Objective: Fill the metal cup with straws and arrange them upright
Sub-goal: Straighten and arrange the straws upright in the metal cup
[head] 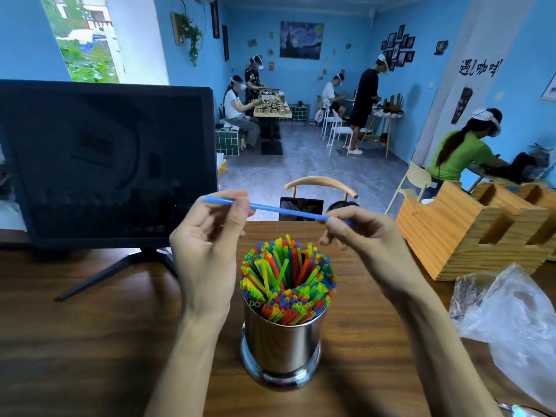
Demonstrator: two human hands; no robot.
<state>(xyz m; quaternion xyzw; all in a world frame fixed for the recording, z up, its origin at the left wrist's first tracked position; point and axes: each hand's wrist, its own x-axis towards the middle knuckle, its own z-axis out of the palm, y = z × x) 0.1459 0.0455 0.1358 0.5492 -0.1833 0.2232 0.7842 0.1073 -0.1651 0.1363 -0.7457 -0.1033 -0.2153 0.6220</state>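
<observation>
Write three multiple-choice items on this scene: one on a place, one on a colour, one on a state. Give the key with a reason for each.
1. Where is the blue straw?
A. In the air above the metal cup
B. Flat on the table
C. Inside the wooden organizer

2. What colour is the straw held between both hands?
A. Red
B. Blue
C. Yellow

3. How is the metal cup?
A. Empty
B. Tipped over
C. Upright, packed with straws

Key:
1 A, the left hand and right hand pinch its ends over the cup.
2 B, it is plainly blue.
3 C, the cup stands on the wooden table with coloured straws crowding its mouth.
</observation>
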